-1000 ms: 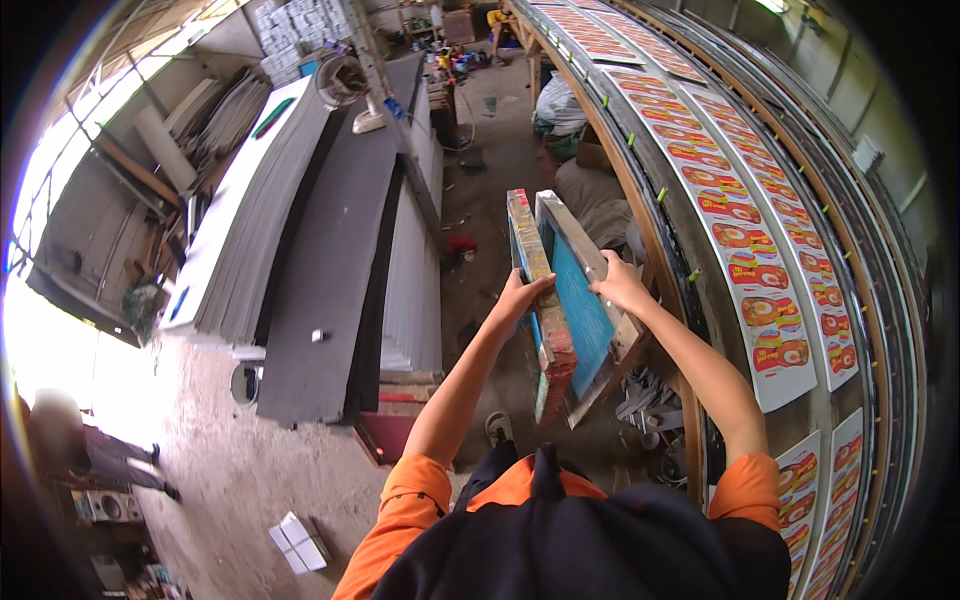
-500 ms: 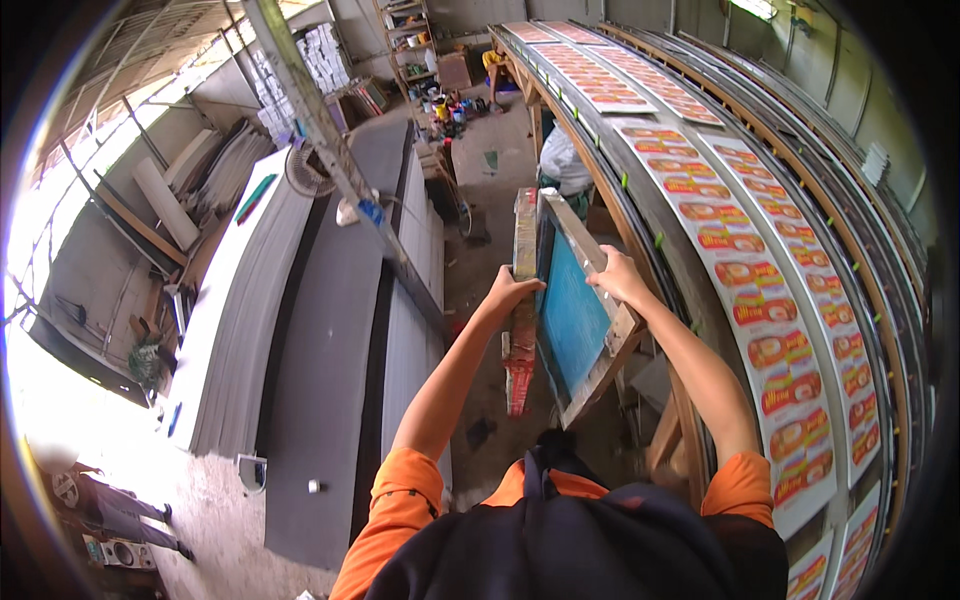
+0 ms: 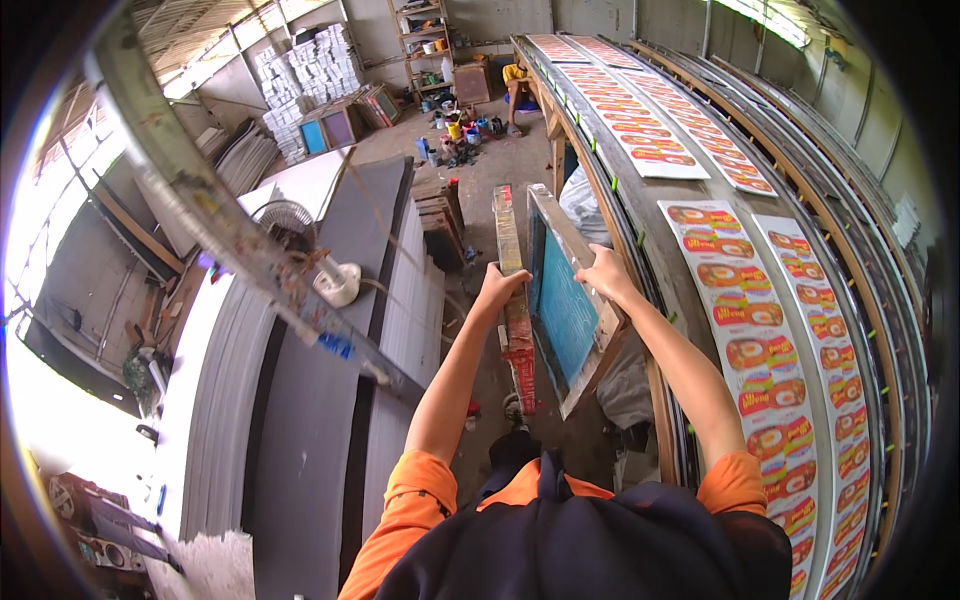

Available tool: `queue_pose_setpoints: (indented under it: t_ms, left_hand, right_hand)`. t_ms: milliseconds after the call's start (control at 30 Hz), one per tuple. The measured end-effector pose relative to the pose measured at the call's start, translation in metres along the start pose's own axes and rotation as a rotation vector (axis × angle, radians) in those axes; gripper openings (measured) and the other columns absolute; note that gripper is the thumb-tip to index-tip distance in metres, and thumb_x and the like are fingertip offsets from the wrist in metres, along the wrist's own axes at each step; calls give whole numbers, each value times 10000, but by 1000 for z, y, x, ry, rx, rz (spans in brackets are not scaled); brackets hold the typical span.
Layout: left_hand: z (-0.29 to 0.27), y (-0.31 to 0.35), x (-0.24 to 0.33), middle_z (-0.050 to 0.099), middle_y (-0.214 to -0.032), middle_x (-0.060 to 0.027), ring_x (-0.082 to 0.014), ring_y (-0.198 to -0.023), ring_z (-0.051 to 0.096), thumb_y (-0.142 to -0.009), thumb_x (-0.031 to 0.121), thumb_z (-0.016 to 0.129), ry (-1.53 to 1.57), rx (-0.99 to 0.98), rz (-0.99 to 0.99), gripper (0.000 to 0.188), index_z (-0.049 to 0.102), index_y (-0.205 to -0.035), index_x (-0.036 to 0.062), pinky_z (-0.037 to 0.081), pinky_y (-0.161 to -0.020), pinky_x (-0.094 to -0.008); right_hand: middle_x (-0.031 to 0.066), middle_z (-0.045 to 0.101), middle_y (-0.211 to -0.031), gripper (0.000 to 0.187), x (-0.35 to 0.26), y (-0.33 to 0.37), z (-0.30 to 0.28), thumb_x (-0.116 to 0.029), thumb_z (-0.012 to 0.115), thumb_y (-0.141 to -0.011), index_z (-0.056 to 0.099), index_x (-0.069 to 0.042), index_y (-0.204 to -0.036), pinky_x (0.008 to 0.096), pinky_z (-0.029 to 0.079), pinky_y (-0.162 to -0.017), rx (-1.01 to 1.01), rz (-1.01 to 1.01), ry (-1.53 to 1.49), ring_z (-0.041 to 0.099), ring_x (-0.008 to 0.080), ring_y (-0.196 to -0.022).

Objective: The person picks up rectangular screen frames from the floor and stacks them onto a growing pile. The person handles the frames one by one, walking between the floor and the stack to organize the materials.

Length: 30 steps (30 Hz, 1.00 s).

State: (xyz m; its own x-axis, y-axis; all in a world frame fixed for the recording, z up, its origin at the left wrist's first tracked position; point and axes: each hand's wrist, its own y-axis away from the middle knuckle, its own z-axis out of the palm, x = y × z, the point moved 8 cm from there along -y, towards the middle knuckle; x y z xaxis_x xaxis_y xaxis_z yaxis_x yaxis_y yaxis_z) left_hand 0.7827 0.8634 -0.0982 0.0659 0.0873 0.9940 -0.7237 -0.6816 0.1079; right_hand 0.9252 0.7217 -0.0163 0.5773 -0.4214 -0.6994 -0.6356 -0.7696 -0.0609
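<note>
The person stands in the aisle between a long printing table point(image 3: 690, 190) on the right and a tall stack of grey-topped sheets point(image 3: 315, 430) on the left, with a wooden frame upright in each hand. The left hand point(image 3: 502, 288) is closed around the taped wooden frame point(image 3: 514, 325), thumb over its upper edge; the right hand point(image 3: 607, 272) is closed on the upper rail of the blue-mesh screen frame point(image 3: 567, 310), thumb toward the inner side. The outer fingers of both are largely hidden, so how firmly they press cannot be told.

Both frames are in front of the body, off the floor, close together at their far ends and splaying apart toward the near end. The blue mesh faces left, toward the taped frame.

To carry them well, the grip should stay on the wood, with no fingertip pushing into the mesh. A small gap between the two would keep a hard corner from denting it. The right frame's near corner flares toward the table, so turning it in line with the aisle should spare the printed sheets point(image 3: 765, 350). On the left, the slanting pole point(image 3: 230, 240) and the dark boards point(image 3: 437, 220) farther along call for level, narrow handling.
</note>
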Motion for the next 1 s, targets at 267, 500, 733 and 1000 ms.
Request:
queue_pose_setpoints:
  t_ms: [267, 500, 733, 1000]
  left_hand:
    - [-23, -222, 33, 509, -778, -102, -156, -651, 524, -575, 206, 693, -17, 106, 61, 551, 390, -959, -48, 451, -550, -302]
    - [-52, -371, 82, 513, -806, -120, -168, -674, 526, -578, 197, 691, 17, 139, 88, 553, 378, -950, -66, 450, -579, -288]
    - [-91, -554, 53, 540, -742, -92, -149, -615, 524, -577, 184, 691, -41, 159, 68, 454, 473, -890, -61, 442, -562, -274]
    - [-131, -731, 60, 513, -812, -117, -168, -700, 514, -583, 186, 687, 18, 221, -39, 556, 367, -952, -81, 433, -615, -281]
  right_hand:
    - [197, 594, -846, 599, 4, -212, 9, -156, 714, -516, 506, -1, -1055, 323, 443, -714, 86, -33, 116, 589, 265, -777]
    - [200, 595, -856, 634, -6, -381, 9, -183, 722, -502, 507, -3, -1071, 305, 438, -735, 6, -29, 23, 587, 253, -800]
    - [247, 539, -987, 729, 44, -586, 53, -160, 728, -490, 439, 62, -1121, 305, 395, -841, -96, -2, -11, 527, 279, -965]
    - [231, 493, -1088, 731, 31, -776, 75, -165, 724, -495, 435, 57, -1129, 307, 371, -877, -185, 21, 72, 486, 286, -1022]
